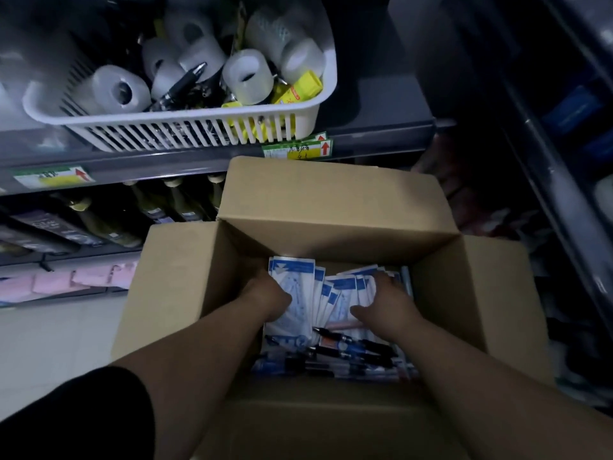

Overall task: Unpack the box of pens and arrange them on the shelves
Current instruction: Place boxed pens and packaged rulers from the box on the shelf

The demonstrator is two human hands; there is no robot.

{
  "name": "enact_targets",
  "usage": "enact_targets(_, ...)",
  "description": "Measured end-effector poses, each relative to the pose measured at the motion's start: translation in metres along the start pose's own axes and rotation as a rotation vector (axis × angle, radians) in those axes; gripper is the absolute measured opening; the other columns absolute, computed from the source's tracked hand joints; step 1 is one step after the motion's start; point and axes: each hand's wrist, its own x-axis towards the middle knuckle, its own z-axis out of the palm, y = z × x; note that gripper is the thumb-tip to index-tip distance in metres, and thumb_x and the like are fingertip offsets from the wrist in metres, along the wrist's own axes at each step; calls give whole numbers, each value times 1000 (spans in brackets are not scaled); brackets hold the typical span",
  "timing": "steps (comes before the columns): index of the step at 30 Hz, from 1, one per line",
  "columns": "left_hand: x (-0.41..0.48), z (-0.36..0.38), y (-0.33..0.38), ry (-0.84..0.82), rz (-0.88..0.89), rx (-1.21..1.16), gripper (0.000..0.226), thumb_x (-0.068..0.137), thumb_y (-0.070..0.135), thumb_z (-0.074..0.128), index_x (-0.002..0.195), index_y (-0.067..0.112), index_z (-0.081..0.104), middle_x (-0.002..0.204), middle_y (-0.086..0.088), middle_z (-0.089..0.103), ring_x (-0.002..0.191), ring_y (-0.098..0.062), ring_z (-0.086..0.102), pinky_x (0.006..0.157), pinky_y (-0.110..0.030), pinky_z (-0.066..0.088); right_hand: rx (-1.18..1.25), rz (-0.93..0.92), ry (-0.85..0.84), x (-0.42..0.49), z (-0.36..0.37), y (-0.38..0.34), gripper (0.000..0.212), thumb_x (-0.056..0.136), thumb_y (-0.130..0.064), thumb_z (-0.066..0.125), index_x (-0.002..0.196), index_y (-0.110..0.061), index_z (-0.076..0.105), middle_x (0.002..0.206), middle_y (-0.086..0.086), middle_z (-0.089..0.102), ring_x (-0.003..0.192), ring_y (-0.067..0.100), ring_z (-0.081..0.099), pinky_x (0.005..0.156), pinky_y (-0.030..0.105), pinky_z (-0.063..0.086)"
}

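Left hand and right hand hold pen packets inside cardboard box.

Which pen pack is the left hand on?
The leftmost blue-and-white pack, against the left wall of the box; the left hand grips it. The other packs fan toward the right hand.

Buried and blurred
Cannot see left hand fingertips, sunk among packets; cannot read the blurred shelf tags.
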Motion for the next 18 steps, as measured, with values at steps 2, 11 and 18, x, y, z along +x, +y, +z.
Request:
enact_targets(2, 2, 6, 2, 30, -9, -50, 64, 85, 18, 65, 140, 12, 32, 136, -12, 47, 118, -28, 52, 90, -29, 44, 22, 15, -4, 5, 5, 1, 86, 80, -34, 72, 149, -13, 25, 147, 13, 39, 132, 28, 40, 104, 32, 40)
enact_targets(11, 1, 25, 4, 36, -10, -123, 58, 77, 19, 77, 126, 7, 47, 124, -11, 57, 111, -27, 57, 77, -28, 43, 211, 0, 33, 6, 14, -5, 73, 77, -26, 79, 137, -14, 39, 129, 9, 57, 111, 21, 56, 78, 20, 41)
enact_targets(18, 2, 19, 2, -79, 29, -175, 40, 78, 16, 77, 114, 13, 60, 114, -8, 64, 105, -26, 61, 90, -37, 50, 114, 68, -107, 10, 4, -7, 35, 81, -41, 72, 102, -14, 63, 97, 4, 68, 83, 16, 60, 67, 26, 45)
